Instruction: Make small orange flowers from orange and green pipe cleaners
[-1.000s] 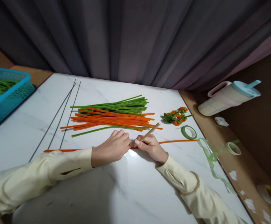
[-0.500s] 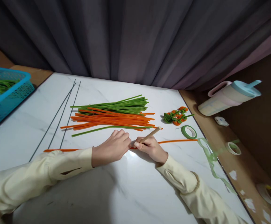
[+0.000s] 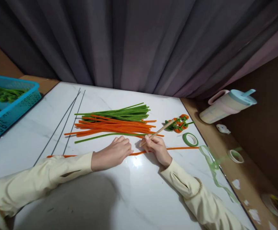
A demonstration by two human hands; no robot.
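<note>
Now the right hand [image 3: 157, 149] has lifted the wooden stick [image 3: 158, 131] higher.

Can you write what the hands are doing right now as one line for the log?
left hand: rests on orange pipe cleaner | right hand: holds wooden stick | table: pipe cleaner pile, green tape roll
</note>
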